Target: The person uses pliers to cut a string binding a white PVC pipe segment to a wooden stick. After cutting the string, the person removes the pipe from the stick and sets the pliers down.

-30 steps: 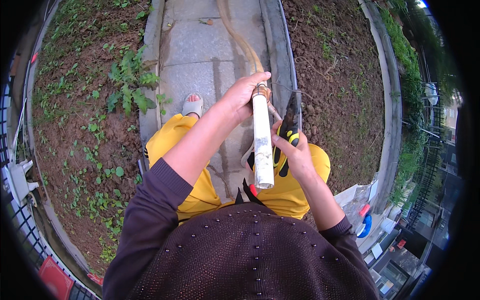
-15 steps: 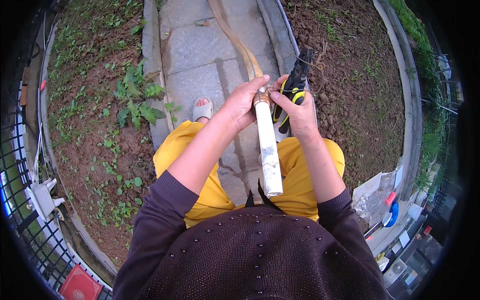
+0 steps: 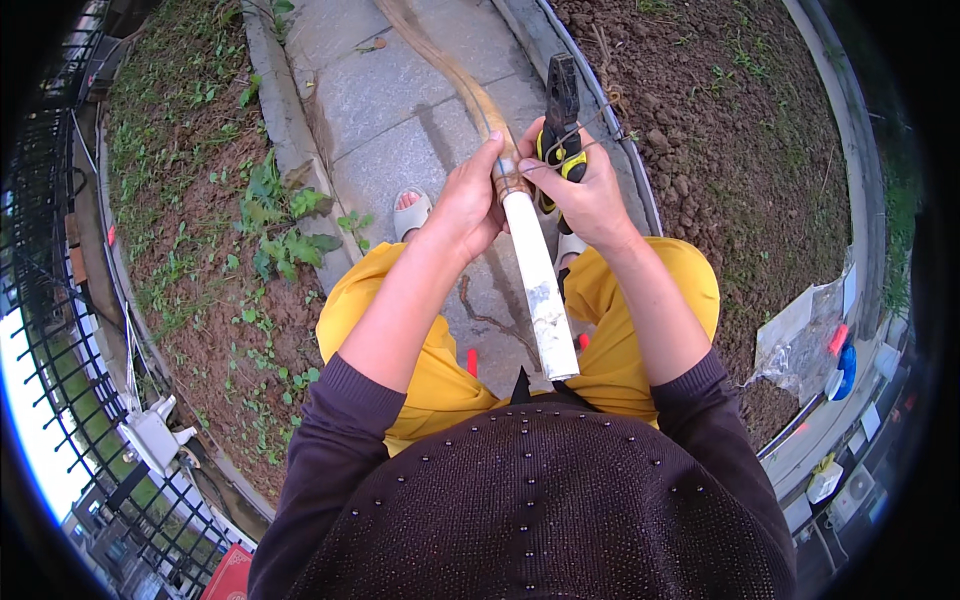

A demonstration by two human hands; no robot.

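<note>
A tan flexible hose (image 3: 462,85) runs down the path to a white rigid pipe (image 3: 541,285), which points back toward me with dirty grey marks near its end. Around their joint goes a thin wire (image 3: 507,184). My left hand (image 3: 466,203) is closed on the hose at this joint, its thumb lying along the side. Against the joint's other side, my right hand (image 3: 592,198) pinches at the wire with thumb and forefinger. The same hand holds pliers (image 3: 563,95) with black-and-yellow handles, their dark jaws pointing away from me. Its lower fingers are partly hidden.
The stone path (image 3: 385,115) runs between concrete curbs (image 3: 285,130), with bare soil (image 3: 690,150) on the right and weedy soil (image 3: 190,240) on the left. Clear plastic sheeting (image 3: 790,345) lies at right. A black mesh fence (image 3: 60,350) borders the far left.
Both hands and the joint have shifted slightly left. The pliers have swung more upright and left in my right hand. The view has turned a little.
</note>
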